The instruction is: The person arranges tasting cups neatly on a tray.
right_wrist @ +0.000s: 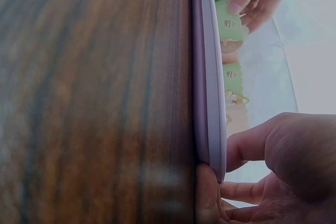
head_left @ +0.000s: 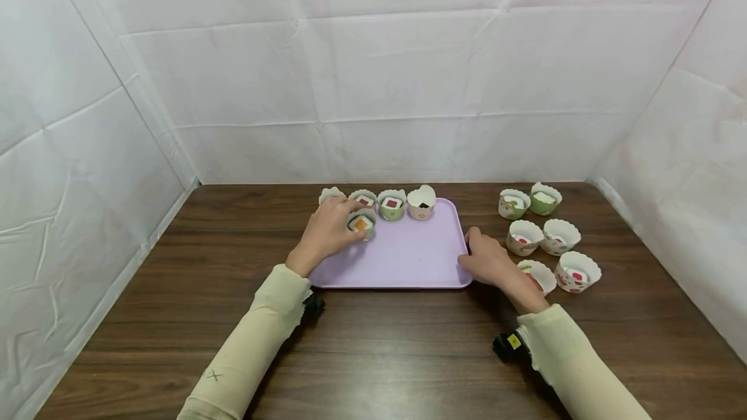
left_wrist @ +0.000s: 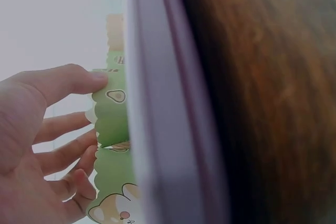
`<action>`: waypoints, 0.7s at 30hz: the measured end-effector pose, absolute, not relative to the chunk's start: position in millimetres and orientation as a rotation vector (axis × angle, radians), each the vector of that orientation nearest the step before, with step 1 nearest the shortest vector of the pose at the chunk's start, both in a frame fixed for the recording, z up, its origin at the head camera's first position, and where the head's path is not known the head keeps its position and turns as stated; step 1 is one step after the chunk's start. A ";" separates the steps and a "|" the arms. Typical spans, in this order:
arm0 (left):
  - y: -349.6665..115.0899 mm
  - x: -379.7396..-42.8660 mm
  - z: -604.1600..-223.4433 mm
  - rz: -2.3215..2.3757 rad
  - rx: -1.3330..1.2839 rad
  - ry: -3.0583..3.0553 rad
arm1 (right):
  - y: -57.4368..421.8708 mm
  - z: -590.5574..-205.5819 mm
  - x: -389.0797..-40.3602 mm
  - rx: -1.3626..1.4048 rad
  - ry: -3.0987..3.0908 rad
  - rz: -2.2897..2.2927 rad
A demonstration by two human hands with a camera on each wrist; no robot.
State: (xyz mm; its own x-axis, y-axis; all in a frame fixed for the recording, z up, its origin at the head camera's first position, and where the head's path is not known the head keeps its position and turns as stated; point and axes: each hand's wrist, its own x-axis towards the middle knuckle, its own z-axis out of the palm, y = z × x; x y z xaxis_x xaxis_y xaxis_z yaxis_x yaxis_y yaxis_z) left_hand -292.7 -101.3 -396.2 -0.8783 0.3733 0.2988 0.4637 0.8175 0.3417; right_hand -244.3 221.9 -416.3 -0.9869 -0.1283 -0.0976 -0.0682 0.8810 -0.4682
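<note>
A lilac tray lies on the wooden table. My left hand is over its left part, pinching a green paper baking cup with avocado prints by the rim; an orange-and-white piece sits inside. Behind that cup, more paper cups line the tray's far edge, among them a green one with a red-and-white piece and a pale pink one with a dark piece. At the tray's right edge, my right hand grips the rim, thumb on top and a finger low against the outside.
Several more filled paper cups stand on the table right of the tray, including a green one at the back and a red-patterned one in front. One cup is partly behind my right wrist. White sheeting encloses the table's back and sides.
</note>
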 end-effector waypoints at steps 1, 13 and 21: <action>-101.1 -293.0 -396.3 -0.600 -0.648 -2.781 | 222.0 -416.0 -244.9 -0.152 2.923 -0.722; -100.3 -293.9 -397.6 -0.722 -0.549 -2.809 | 221.5 -417.3 -247.1 -0.150 2.928 -0.712; -101.9 -290.8 -392.0 -0.706 -0.561 -2.803 | 221.0 -416.3 -245.9 -0.145 2.930 -0.718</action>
